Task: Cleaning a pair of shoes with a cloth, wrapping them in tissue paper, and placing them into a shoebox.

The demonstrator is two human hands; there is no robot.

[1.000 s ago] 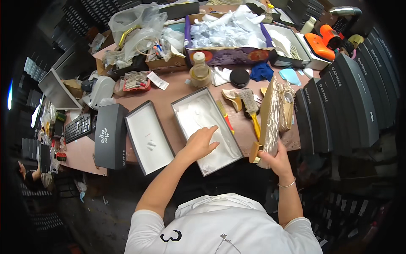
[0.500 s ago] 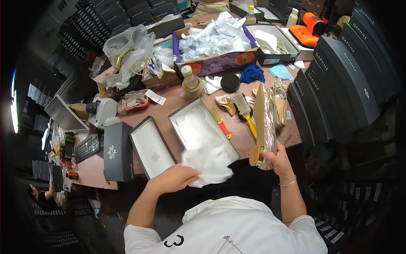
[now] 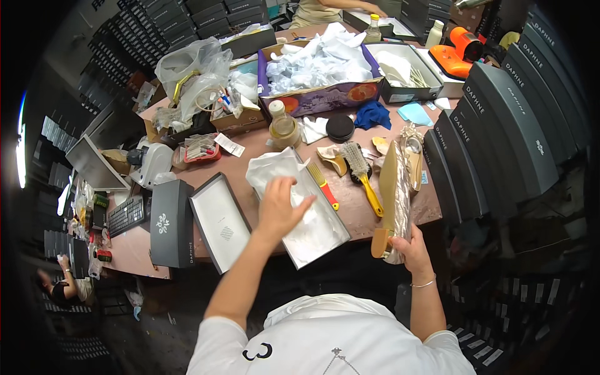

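Observation:
In my right hand [image 3: 414,251] is a heeled shoe [image 3: 395,187], gripped near its tan heel block, its tan sole to the left and a shiny silvery side to the right. My left hand [image 3: 281,211] hovers over an open shoe box [image 3: 347,236], fingers spread and holding nothing. White tissue paper [image 3: 320,225] covers most of the inside of that box and hangs over its far left corner. Left of the box lies its white-lined lid [image 3: 226,222]. Another shoe [image 3: 412,153] rests on the table beyond the held one, partly hidden by it.
A yellow-handled bristle brush [image 3: 365,181] and a red-and-yellow flat brush [image 3: 325,189] lie between box and shoe. Stacked dark shoe boxes [image 3: 500,125] rise at the right. Behind stand a carton [image 3: 325,97] of crumpled paper and a bottle [image 3: 282,128]. A closed box [image 3: 172,228] is at left.
My left hand has let go of the tissue paper, which now lies spread in the box, and has moved up over it. The right hand with the shoe has shifted slightly toward me.

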